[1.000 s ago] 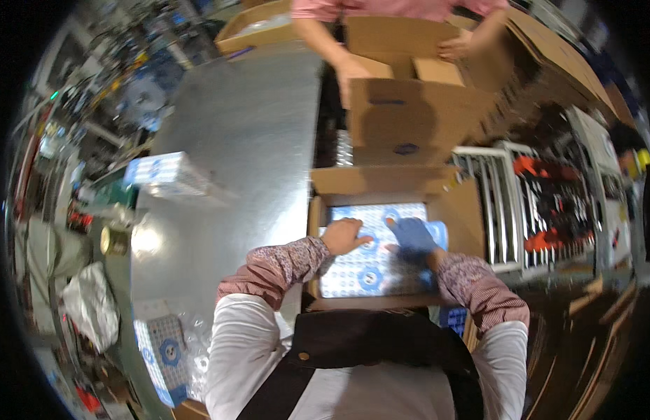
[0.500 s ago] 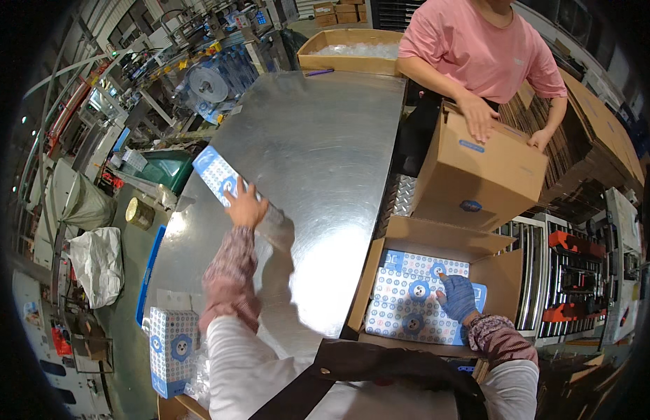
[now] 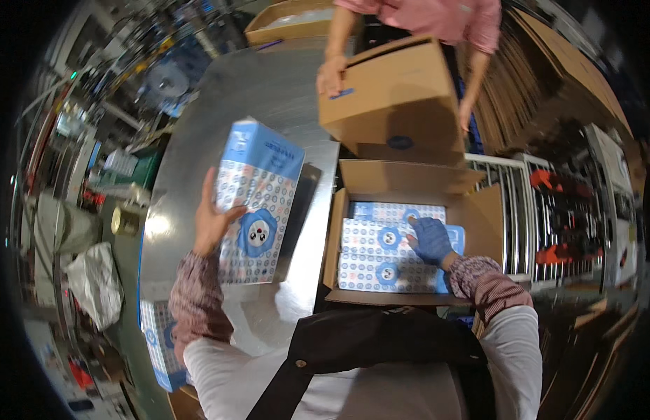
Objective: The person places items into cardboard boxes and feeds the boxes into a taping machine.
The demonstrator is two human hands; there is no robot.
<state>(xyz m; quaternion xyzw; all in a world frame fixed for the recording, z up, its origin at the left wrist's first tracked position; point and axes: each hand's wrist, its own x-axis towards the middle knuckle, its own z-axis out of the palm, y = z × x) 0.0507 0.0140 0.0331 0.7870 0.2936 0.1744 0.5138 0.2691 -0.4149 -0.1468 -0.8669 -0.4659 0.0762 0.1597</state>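
My bare left hand (image 3: 214,222) grips the left side of a blue-and-white pack (image 3: 265,185), with the thumb across its printed front. The pack is raised and tilted above the metal table and bears a round cartoon animal emblem. In a blue glove, my right hand (image 3: 431,241) lies on top of similar packs (image 3: 367,241) inside an open cardboard carton (image 3: 402,180). Its fingers are stretched out and hold nothing. Several packs lie side by side in that carton, partly covered by the glove.
Across from me, a person in a pink shirt (image 3: 437,15) holds another carton (image 3: 395,91) just beyond the open one. A steel table (image 3: 220,91) spreads to the left. More packs (image 3: 160,336) stand at lower left. A roller conveyor (image 3: 496,224) runs along the right.
My left hand has swung the pack nearer and upright, turning its front toward me. My right hand stays on the packs. The other person's carton has tilted. The whole view has shifted.
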